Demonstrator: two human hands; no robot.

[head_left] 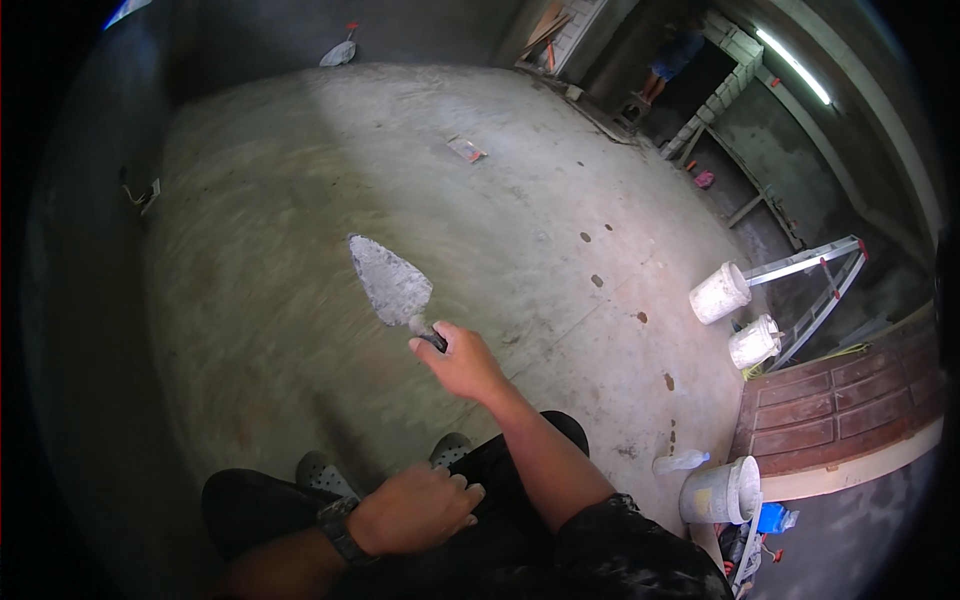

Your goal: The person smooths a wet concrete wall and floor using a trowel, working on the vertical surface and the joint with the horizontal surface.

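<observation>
My right hand [464,362] is closed round the dark handle of a pointed brick trowel [390,282]. Its leaf-shaped blade is crusted with grey mortar and points up and to the left, above the floor. Over my lap, my left hand [415,510] is curled into a loose fist with its back upward; a watch [342,530] sits on that wrist. Nothing shows between its fingers, though the palm is hidden. Both of my knees are bent, and my grey clogs [322,474] stand on the floor just beyond.
Smooth concrete floor [330,190] spreads ahead, with dark spots on the right. White buckets [720,293] stand by a metal ladder [815,258] and a brown panelled door [840,400]. Another bucket [715,492] and a plastic bottle [682,461] are nearer. A person [675,58] stands at the far right.
</observation>
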